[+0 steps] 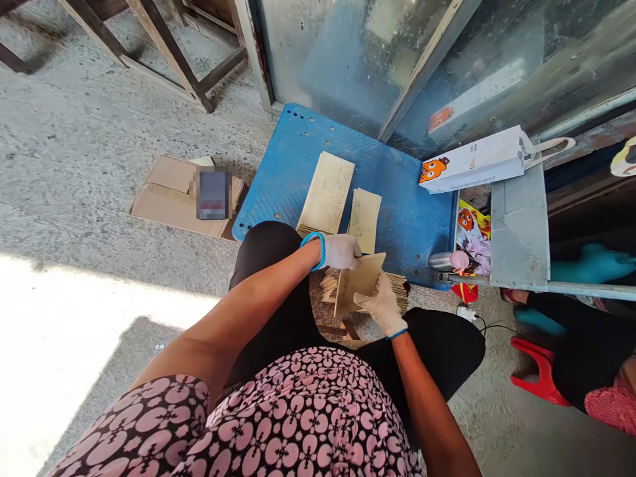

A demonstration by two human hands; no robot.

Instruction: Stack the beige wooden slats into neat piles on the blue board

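Observation:
Both my hands wear pale work gloves. My left hand is closed on the top edge of a thin tan wooden sheet. My right hand grips the same sheet at its lower right edge. The sheet is held tilted above a stack of similar thin sheets between my knees. Two piles of tan sheets lie on the blue plastic pallet ahead: a larger pile on the left and a smaller pile beside it.
A flattened cardboard box lies on the concrete floor to the left. A white paper bag rests on a grey metal box. Another person sits on a red stool at the right. Wooden frame legs stand behind.

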